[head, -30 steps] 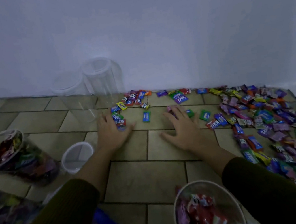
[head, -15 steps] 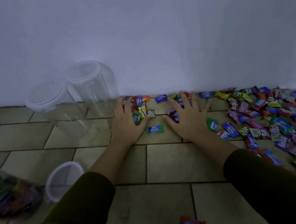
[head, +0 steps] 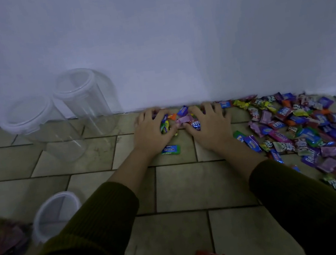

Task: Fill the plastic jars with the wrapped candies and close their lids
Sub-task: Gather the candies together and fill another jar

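Cupping a candy heap [head: 184,119] against the wall [head: 171,39], left hand [head: 150,134] and right hand [head: 211,130] curled their fingers round it.

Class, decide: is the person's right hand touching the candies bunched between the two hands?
Touching. The head view shows the right hand with its thumb on the bunched candies, wrappers tucked under it, no gap.
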